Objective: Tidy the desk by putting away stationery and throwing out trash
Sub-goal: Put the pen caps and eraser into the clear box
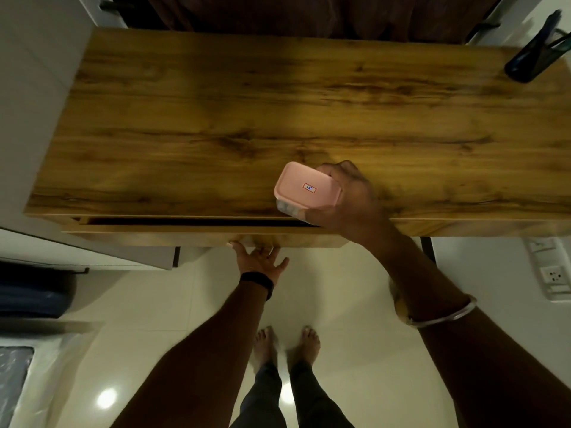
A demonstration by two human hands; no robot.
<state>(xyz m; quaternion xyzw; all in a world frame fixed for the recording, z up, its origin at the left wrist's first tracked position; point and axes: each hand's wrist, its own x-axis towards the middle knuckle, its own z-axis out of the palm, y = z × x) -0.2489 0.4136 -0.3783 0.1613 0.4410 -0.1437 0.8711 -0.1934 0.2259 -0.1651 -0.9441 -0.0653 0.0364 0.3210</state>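
**Cabinet** [40,118], white: abuts the worktop's 9 o'clock end.

**Worktop** [278,103], wood grain: the long side runs 9 to 3.

**Drawer** [185,236], set under the worktop's 6 o'clock edge. It is out by only a crack and shows a thin dark slit along its top.

**Left hand** [261,259], dark wristband: it reaches up from 6 o'clock. The fingers are spread and fairly straight against the lower edge of the drawer front. Its grip encloses nothing.

**Box** [309,186], pink lid with a small sticker and a pale, see-through body. It sits at the worktop's 6 o'clock edge, over the right end of the slit. The long axis runs roughly 9 to 3, with the right end dipped a little towards 4. Whether it rests on the wood or is lifted just clear cannot be told.

**Right hand** [346,196], bangle on the forearm: its grip is wrapped round the box's 3 o'clock end, thumb on the near side.

**Pen holder** [531,54], dark mesh: at the worktop's 2 o'clock corner, well apart from the box.

**Wall socket** [553,276]: at 4 o'clock.

**Governing relation:** the drawer opening lies at 6 o'clock from the box, directly below it. The slit looks too narrow for the box, so the left hand, the nearer one, would likely need to draw the front further towards 6.
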